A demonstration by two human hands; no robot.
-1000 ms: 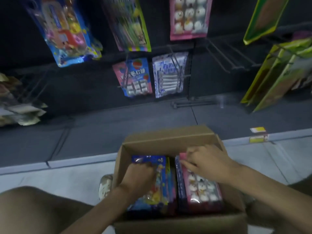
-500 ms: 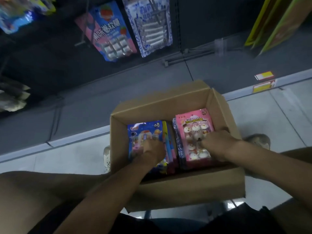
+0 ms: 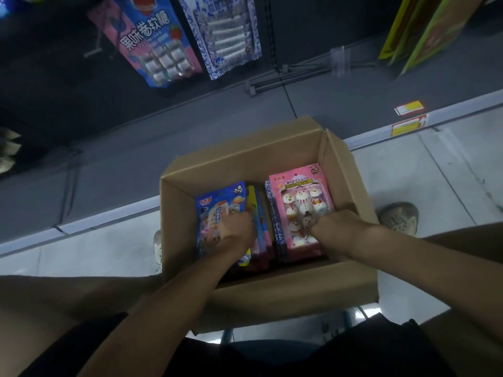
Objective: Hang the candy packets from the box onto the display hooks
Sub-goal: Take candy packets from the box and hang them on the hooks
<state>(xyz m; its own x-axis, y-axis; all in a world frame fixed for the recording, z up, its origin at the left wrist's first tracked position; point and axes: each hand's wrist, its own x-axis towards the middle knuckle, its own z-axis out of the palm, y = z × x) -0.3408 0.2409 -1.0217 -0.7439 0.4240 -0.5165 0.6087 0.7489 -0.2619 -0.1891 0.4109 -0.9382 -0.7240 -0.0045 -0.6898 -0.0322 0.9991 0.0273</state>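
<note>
an open brown cardboard box (image 3: pixel 245 164) stands on the pale tiled floor (image 3: pixel 449 172), close to the dark base of a shop display and between the person's two legs. inside it there are two piles of flat packets, side by side and touching. the top one of the left pile is a blue candy packet with cartoon pictures (image 3: pixel 217 202). the top one of the right pile is a pink candy packet with a clear window showing small white snowman sweets (image 3: pixel 302 191).

both hands are down in the box, apart from each other, one on each pile. the left hand (image 3: pixel 234 227) lies on the lower half of the blue candy packet, with its fingers bent over the right edge, so it holds this packet. the right hand (image 3: pixel 334 227) is at the lower right corner of the pink candy packet. its fingers go down between the packet and the right wall of the box, and the thumb lies on the front, so it pinches the packet. both packets are inside the box, below its rim.

on the dark back panel a pink and blue soft-candy packet (image 3: pixel 155 42) hangs, and just beside it, to the right, a blue and white patterned packet (image 3: pixel 226 31). further right, thin metal display hooks (image 3: pixel 294 74) stick out. yellow and green packets (image 3: pixel 430 31) hang at the upper right. a grey sneaker (image 3: pixel 398 219) stands just beside the right wall of the box.
</note>
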